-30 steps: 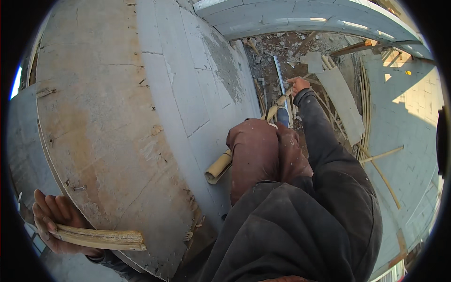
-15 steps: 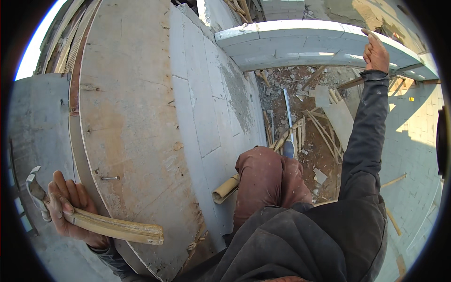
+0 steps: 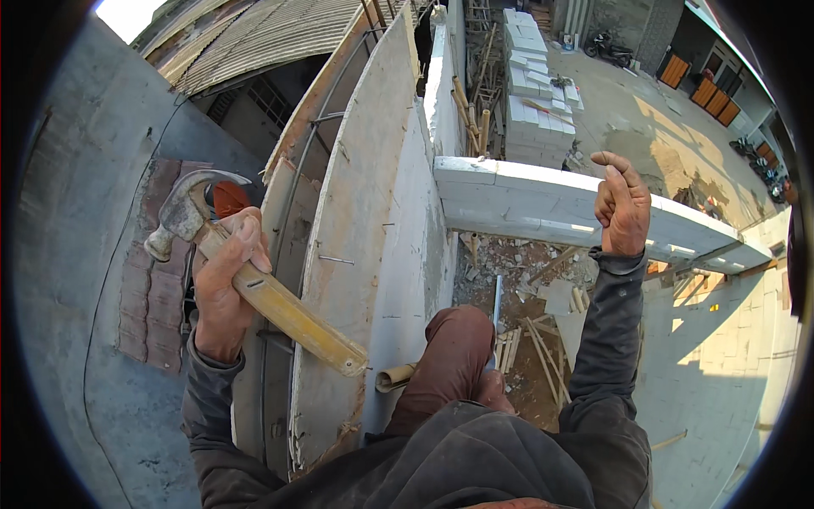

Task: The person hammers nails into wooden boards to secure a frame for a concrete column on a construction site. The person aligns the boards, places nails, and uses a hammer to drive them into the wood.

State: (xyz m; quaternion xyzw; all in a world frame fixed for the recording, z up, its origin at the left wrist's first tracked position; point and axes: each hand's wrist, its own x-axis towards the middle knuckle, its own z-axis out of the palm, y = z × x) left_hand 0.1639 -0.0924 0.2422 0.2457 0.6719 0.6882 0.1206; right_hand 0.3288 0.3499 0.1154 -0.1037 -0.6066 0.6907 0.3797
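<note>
A claw hammer [image 3: 301, 322] is in my left hand [image 3: 227, 297], gripped on its wooden handle close under the metal head. The head points to the upper left, and the handle's end crosses in front of an upright formwork panel [image 3: 360, 212]. A nail [image 3: 337, 260] sticks out of that panel, to the right of my left hand. My right hand [image 3: 626, 208] is raised at the right, in front of the low white block wall. Its index finger is bent leftward near the thumb and the other fingers are curled; anything inside them is hidden.
Rebar [image 3: 297, 182] runs between two panels at left. Beside them are a grey wall [image 3: 76, 229] and reddish roof tiles [image 3: 157, 263]. A white block wall [image 3: 517, 195] crosses ahead, with stacked blocks [image 3: 530, 110] beyond. Timber scraps [image 3: 543, 356] and rubble lie below; a bamboo piece [image 3: 393, 377] is by my knee.
The view has lifted and shifted, showing more of the yard and roof. My left hand has risen with the hammer, whose head is higher. My right hand stays raised, its index finger more bent.
</note>
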